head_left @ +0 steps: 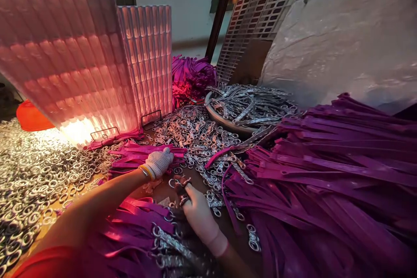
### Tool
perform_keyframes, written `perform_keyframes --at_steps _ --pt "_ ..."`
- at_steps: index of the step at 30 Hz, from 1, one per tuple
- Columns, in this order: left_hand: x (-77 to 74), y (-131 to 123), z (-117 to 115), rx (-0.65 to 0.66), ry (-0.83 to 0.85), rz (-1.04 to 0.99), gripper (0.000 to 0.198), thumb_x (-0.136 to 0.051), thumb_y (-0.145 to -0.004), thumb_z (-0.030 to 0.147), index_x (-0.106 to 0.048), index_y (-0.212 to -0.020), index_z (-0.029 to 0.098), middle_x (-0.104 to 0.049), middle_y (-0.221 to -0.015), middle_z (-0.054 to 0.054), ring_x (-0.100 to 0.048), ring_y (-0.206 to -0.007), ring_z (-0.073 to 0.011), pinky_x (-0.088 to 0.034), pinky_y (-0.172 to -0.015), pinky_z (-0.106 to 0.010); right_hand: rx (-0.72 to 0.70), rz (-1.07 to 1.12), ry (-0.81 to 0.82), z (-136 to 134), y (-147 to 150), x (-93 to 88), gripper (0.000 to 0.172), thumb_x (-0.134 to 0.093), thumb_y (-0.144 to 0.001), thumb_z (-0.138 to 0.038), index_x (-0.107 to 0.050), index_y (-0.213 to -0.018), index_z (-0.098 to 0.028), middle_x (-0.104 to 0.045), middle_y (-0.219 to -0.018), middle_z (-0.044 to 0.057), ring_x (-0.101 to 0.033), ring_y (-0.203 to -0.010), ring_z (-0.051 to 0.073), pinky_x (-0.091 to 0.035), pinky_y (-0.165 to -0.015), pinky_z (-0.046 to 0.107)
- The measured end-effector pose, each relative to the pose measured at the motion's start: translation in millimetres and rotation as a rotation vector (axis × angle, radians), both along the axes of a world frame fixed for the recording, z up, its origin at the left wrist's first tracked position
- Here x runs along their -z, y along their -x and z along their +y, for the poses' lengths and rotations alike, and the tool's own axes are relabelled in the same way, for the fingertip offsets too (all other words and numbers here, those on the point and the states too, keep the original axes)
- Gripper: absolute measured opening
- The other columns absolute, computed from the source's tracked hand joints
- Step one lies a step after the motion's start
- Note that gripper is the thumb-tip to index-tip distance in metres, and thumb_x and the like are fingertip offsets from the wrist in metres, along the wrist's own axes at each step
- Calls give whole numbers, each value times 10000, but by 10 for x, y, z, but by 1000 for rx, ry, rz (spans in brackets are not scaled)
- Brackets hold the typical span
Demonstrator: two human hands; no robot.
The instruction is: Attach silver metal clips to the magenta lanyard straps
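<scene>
Left hand (159, 162) is touching purple straps (128, 156) — right hand (198, 212) is sitting beside a metal ring (169, 183). Links (193, 131) are lying beyond.

Smooth straps (342, 182), shiny metal rings (42, 191), glossy plastic panels (71, 47), knitted glove (158, 163)

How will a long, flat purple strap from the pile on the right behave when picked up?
The long, flat purple straps would probably flop, since several curve at the pile's edge. Each looks light, being thin and narrow. Neighbours might drag along, because they overlap closely.
</scene>
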State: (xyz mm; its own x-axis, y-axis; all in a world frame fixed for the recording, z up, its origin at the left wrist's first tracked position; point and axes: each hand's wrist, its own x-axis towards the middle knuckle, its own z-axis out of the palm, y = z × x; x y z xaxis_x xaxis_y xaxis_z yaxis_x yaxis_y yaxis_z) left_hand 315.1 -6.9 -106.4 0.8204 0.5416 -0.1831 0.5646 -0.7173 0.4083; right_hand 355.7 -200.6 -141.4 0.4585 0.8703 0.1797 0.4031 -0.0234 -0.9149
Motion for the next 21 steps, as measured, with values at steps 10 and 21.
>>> perform_keyframes --at_steps 10,21 --pt "33 290 100 44 -114 1 339 -548 -901 254 -631 -1229 229 -578 -1215 -121 -593 -1049 -270 -457 -875 -331 -83 49 -119 105 95 -189 438 -421 -739 -140 -694 -1080 -172 -709 -1061 88 -625 -991 238 -493 -936 375" --pt "-133 432 -71 -47 167 -209 256 -505 -899 300 -668 -995 128 -637 -852 -75 -591 -720 -165 -460 -604 -240 -43 -107 -96 13 57 -282 414 -397 -725 -93 -682 -1008 -191 -699 -980 79 -622 -968 229 -496 -894 345"
